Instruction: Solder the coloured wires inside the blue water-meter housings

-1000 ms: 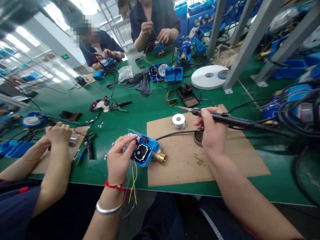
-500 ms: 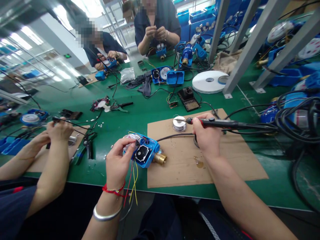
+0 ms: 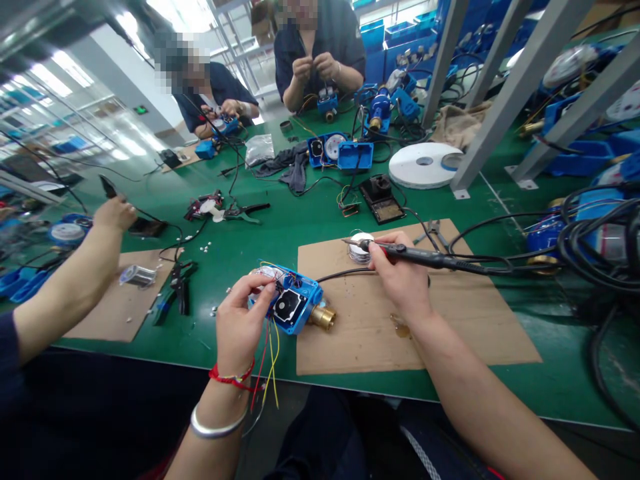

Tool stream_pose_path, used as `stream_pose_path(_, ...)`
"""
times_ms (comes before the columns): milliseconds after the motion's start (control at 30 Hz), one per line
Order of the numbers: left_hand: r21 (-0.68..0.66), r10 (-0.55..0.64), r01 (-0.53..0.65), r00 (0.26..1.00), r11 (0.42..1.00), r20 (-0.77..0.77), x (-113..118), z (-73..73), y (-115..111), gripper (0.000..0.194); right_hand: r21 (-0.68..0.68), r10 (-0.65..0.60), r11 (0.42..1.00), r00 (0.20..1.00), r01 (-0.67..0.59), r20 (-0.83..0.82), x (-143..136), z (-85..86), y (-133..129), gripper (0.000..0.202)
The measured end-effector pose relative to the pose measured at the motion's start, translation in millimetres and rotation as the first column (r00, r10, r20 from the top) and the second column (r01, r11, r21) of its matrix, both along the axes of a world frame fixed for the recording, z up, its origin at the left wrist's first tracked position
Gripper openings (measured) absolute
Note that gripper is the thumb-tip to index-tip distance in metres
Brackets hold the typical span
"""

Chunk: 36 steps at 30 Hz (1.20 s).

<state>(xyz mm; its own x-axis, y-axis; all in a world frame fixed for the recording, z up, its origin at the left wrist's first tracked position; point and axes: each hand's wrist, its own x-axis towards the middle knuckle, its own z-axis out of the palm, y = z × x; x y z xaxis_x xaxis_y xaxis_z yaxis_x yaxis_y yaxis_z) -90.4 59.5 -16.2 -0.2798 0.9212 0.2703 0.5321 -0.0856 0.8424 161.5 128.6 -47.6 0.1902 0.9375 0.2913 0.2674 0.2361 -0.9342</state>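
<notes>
My right hand [image 3: 403,283] is closed round a black soldering iron [image 3: 425,257], whose tip points left over the solder spool [image 3: 360,248]. My left hand [image 3: 245,320] pinches thin wires [image 3: 278,285] at the open blue meter housing [image 3: 306,293]. Inside the housing lies a black square part with a white dot. A brass fitting [image 3: 324,317] sticks out to its right. Red and yellow wires [image 3: 273,363] hang below, over the table's front edge. My fingertips partly hide the wire ends.
Cardboard [image 3: 350,347] lies under my right hand, with pliers [image 3: 433,233] at its back edge. The iron stand [image 3: 381,200] and a white tape reel [image 3: 423,165] are behind. A co-worker's arm [image 3: 75,280] reaches in at left. Coiled cables [image 3: 600,233] crowd the right.
My right hand has shifted left with the soldering iron, its tip now over the spool's left side. My left hand keeps its pinch. The co-worker at left has raised a hand, holding a dark tool.
</notes>
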Motion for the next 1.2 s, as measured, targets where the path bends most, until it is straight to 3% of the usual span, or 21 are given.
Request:
stream_pose_path(800, -0.018, 0.013, -0.014, 1.000, 1.000, -0.019, -1.7, 0.0, -1.6, 0.019, 0.013, -0.015, 1.000, 1.000, 0.015, 0.002, -2.0, 1.2, 0.2, 0.010)
stream_pose_path(1200, -0.042, 0.006, -0.003, 0.998, 0.999, 0.059, -3.0, -1.5, -0.4, 0.018, 0.085, -0.022, 0.996, 0.981, 0.039, -0.193, -2.2, 1.0, -6.8, 0.014)
